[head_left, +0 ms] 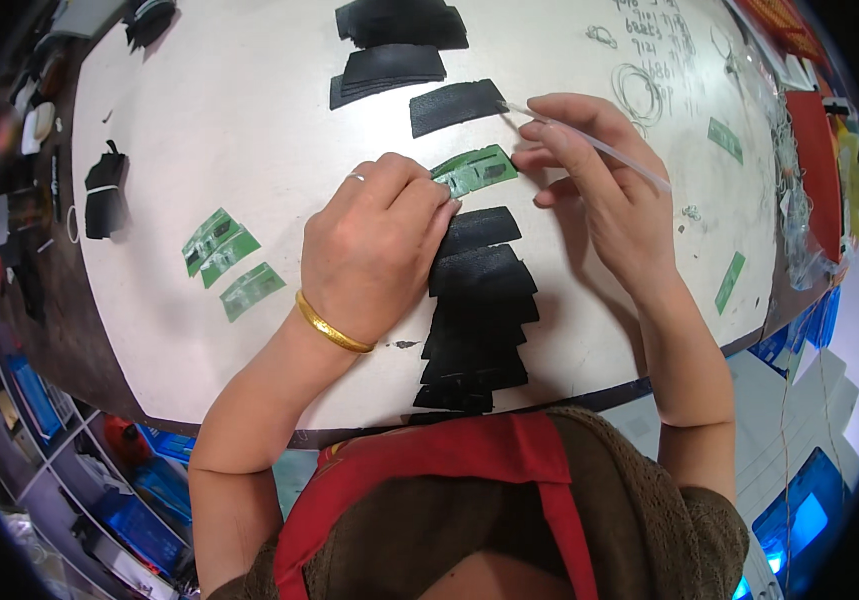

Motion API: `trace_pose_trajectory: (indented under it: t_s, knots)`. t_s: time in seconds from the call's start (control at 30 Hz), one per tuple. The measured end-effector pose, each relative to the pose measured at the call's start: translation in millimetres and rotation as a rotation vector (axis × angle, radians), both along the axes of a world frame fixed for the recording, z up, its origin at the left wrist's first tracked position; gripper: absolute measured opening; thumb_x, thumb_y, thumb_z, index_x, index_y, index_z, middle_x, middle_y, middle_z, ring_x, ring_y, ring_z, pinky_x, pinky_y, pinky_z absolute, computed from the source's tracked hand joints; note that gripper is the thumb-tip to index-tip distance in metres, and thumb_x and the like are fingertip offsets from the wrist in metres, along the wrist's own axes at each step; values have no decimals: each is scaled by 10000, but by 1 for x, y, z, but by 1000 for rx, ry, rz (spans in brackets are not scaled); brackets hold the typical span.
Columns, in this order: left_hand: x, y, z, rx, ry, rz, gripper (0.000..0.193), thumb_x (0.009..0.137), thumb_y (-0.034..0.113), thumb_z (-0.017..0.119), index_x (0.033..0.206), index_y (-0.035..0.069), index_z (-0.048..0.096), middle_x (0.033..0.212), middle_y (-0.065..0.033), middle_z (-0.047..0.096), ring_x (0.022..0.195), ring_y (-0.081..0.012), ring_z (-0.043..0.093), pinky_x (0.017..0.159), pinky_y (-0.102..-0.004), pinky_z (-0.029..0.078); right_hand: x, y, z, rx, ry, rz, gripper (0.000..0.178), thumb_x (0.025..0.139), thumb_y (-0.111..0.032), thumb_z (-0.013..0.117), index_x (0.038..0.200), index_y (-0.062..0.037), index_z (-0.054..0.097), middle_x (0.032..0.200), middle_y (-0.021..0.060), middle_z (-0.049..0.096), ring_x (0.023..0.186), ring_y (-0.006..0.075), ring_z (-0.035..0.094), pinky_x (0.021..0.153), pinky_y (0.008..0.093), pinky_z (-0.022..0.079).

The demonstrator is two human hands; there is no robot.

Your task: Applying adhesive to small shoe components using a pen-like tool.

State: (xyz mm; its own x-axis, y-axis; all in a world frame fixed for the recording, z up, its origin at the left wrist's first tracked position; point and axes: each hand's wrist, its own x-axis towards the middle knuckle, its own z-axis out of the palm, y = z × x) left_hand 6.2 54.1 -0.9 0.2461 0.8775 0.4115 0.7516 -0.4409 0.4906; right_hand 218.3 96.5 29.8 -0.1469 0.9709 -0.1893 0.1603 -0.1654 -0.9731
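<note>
In my right hand (604, 175) is a thin, pale, translucent pen-like stick (589, 140), held in closed fingers. Its tip touches or hovers at the right end of a black leather-like strip (457, 108). My left hand (374, 240) closes its fingertips on the left end of a green plastic template (476, 172) with slots in it. Whether a black piece lies under that template I cannot tell. Just below it, a fanned row of overlapping black pieces (479, 310) runs down to the near table edge.
More stacked black pieces (399, 25) lie at the far side. Left of my hand are several green templates (221, 245) and a banded black bundle (105, 195). Single green templates (724, 140) lie at right, with coiled thread (637, 95) on the white tabletop (249, 120).
</note>
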Motion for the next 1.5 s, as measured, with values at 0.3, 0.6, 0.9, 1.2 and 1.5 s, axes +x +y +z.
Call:
trace_pose_trajectory:
  t_s: [0.3,0.6,0.9,1.2,1.5]
  knots:
    - [2,1,-4,-24,-20,14,150,810,7,844,903,23,728,901,-82,693,750,-240,693,647,-342,557,1,6,-10,234,-131,115,278,1079,-250,635,1170,-8,735,949,65,751,817,129,729,705,277,563]
    - [4,0,-6,26,52,32,119,876,101,763,847,65,653,876,-50,602,764,-234,650,601,-357,553,-15,22,-16,742,-473,380,204,1045,-271,648,958,-98,714,787,65,712,740,288,701,636,392,532]
    - [5,1,-5,27,87,36,141,865,97,743,805,80,616,855,-50,562,731,-218,633,562,-343,549,-18,11,-17,811,-476,352,188,1009,-245,705,929,-75,709,724,71,676,639,277,675,556,373,500]
    - [6,-1,2,-45,114,56,120,855,70,805,876,61,688,879,-45,659,738,-246,682,630,-352,547,-9,8,-13,662,-409,234,194,1026,-246,686,936,-77,717,691,70,669,618,260,668,558,354,506]
    - [5,-2,5,-34,128,53,143,838,76,822,849,54,680,856,-54,650,729,-247,681,621,-360,549,5,30,-15,539,-219,251,136,936,-177,772,1017,-79,723,790,80,711,698,269,703,616,364,543]
